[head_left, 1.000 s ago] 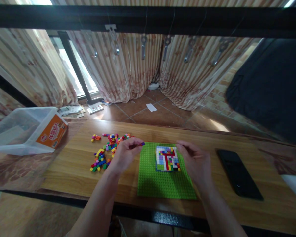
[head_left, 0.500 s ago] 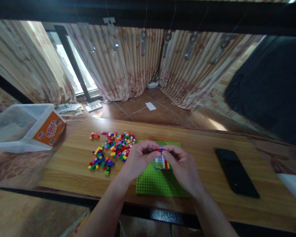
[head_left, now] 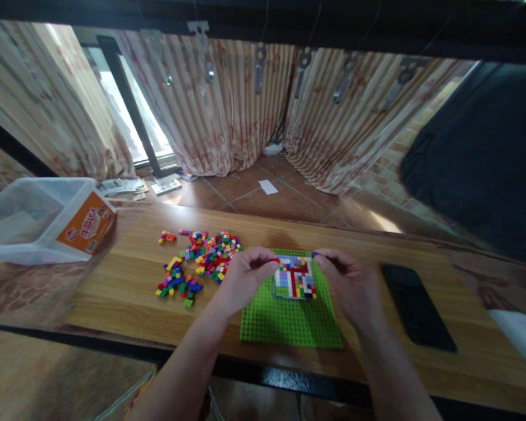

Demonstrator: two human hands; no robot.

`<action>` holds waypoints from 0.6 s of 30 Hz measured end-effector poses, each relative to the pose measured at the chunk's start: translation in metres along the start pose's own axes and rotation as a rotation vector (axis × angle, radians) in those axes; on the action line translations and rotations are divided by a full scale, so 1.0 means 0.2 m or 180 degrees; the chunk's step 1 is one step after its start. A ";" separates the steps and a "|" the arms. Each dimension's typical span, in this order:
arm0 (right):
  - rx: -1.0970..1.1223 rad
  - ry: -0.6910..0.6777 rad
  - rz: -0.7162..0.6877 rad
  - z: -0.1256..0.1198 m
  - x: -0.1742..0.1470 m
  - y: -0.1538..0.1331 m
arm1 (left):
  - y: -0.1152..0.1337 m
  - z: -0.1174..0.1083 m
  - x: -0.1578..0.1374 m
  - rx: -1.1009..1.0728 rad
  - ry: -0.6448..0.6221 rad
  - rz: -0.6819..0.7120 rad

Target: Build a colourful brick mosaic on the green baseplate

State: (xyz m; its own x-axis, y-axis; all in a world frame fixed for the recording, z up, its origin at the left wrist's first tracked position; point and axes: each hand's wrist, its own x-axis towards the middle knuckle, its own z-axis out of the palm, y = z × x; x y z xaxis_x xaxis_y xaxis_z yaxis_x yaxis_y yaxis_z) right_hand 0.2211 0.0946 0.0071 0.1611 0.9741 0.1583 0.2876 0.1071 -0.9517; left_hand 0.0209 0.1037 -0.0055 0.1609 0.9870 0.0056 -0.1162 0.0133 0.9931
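Note:
Between my hands, a block of many-coloured bricks (head_left: 294, 278) is built up on the green baseplate (head_left: 289, 327), with red bricks forming a line down its middle. My left hand (head_left: 249, 276) pinches a small red brick (head_left: 274, 259) at the block's upper left corner. Over the upper right side, my right hand (head_left: 347, 280) holds a small purple brick (head_left: 314, 254) between thumb and finger. Fingertips partly cover both bricks. Left of my left hand, a pile of loose toy bricks (head_left: 214, 252) lies on the wooden table.
A black phone (head_left: 418, 307) lies on the table (head_left: 127, 280) to the right. Beyond its left end stands a clear plastic bin (head_left: 39, 245) with an orange label. A white object (head_left: 519, 333) sits at the far right edge. Metal hooks (head_left: 258, 70) hang from a dark bar above.
My hands were together over the brick block with red and purple bricks between them. They have moved apart, the red brick in the left, the purple in the right, uncovering the block.

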 end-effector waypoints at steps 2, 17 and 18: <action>-0.0563 0.0079 -0.0258 -0.04 0.02 0.03 | -0.01 -0.02 0.02 0.0262 0.0307 -0.0053; -0.1570 -0.0254 -0.0541 -0.04 0.03 0.13 | -0.05 -0.03 0.03 0.0611 0.0446 -0.0284; -0.1564 -0.0259 -0.0534 -0.03 0.03 0.13 | -0.05 -0.03 0.03 0.0614 0.0443 -0.0281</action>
State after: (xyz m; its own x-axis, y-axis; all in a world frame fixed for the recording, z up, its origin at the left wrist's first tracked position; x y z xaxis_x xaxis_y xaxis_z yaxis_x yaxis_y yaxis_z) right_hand 0.2361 0.1022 -0.0147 0.0067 0.9660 0.2586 0.7151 0.1762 -0.6764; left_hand 0.0169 0.1103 -0.0152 0.0240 0.9961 -0.0848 0.0837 0.0826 0.9931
